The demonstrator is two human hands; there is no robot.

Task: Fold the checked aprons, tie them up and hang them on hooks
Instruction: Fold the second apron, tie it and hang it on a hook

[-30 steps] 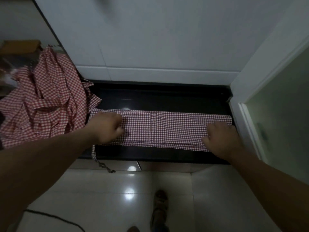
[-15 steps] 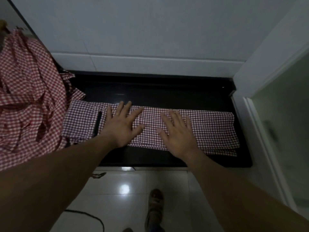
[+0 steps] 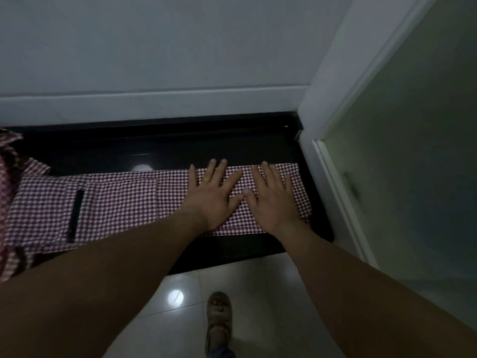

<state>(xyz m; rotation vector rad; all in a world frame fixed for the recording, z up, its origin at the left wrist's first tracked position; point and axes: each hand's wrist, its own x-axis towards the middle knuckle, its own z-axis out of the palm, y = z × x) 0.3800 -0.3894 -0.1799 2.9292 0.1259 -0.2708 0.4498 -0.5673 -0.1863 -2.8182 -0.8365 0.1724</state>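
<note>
Head view, item one: we press left hand (image 3: 214, 201) and right hand (image 3: 274, 201) side by side, thumbs nearly touching, fingers (image 3: 220, 169) straight, spread and gripping nothing, flat on the folded checked apron (image 3: 116, 202), seemingly to smooth its layers and keep the fold. It is a long band of thin red-and-white gingham on the glossy black ledge (image 3: 154, 148), running leftward from our fingers past a dark strap (image 3: 76, 215). Item two: a rumpled heap (image 3: 6, 171) of like cloth, well left of our fingers.
</note>
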